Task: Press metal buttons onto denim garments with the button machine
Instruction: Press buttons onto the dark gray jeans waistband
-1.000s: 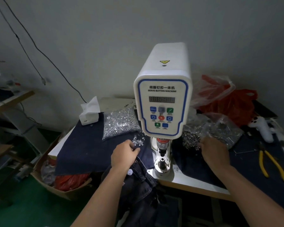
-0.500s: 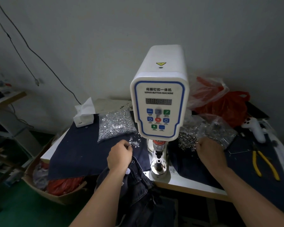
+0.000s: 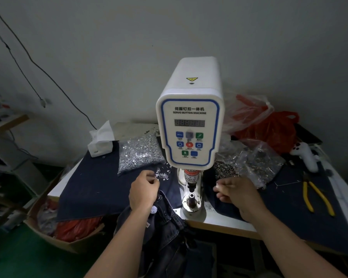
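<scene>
The white servo button machine [image 3: 190, 127] stands mid-table, its lower die [image 3: 191, 199] bare. Dark denim garment [image 3: 165, 227] hangs over the table's front edge, below my left wrist. My left hand [image 3: 144, 189] sits with curled fingers at a small heap of loose silver studs [image 3: 163, 174] and pinches one at its fingertips. My right hand [image 3: 236, 192] is right of the die, fingertips pinched together on what looks like a small button, just in front of the pile of dark metal buttons [image 3: 223, 169].
A clear bag of silver studs [image 3: 139, 154] and a tissue box [image 3: 100, 143] lie back left on navy cloth. Another button bag [image 3: 258, 163], a red plastic bag [image 3: 273, 129], a white toy [image 3: 307, 155] and yellow pliers [image 3: 317, 197] lie right. A cardboard box [image 3: 48, 227] stands below left.
My right hand has drawn back from the dark button pile and moved left toward the die with its fingertips pinched. My left hand stayed at the silver studs.
</scene>
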